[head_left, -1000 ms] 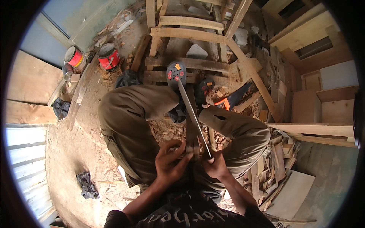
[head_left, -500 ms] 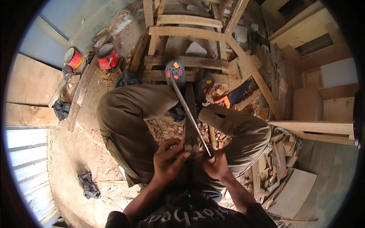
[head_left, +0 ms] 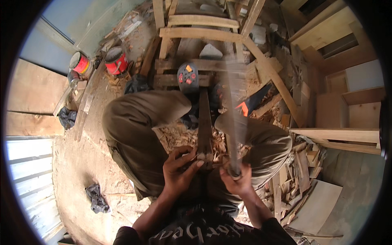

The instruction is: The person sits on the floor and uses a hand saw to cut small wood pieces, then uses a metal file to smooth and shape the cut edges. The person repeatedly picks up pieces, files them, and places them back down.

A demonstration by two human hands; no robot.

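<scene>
My right hand point(head_left: 237, 179) is closed round the handle of a long metal blade point(head_left: 233, 122), like a machete, which rises steeply in front of me and is smeared by motion. With thumb and fingertips, my left hand point(head_left: 178, 169) holds the near end of a small wooden piece point(head_left: 206, 157) low between my thighs; part of the grip is hidden. A narrow dark plank point(head_left: 204, 118) runs away from that spot between my knees. Wood shavings point(head_left: 177, 141) lie around it.
Ahead lies a wooden frame point(head_left: 200, 34), with my clog point(head_left: 188, 77) against its slats. An orange-handled saw point(head_left: 257, 100) is beyond my right knee. Two red cans point(head_left: 116, 61) stand at the far left, scrap wood point(head_left: 300, 171) on the right near a cabinet frame point(head_left: 339, 134).
The blade has swung from leaning left to nearly upright, its tip moving right, and is now blurred. My right hand has turned with it; my left hand has barely moved.
</scene>
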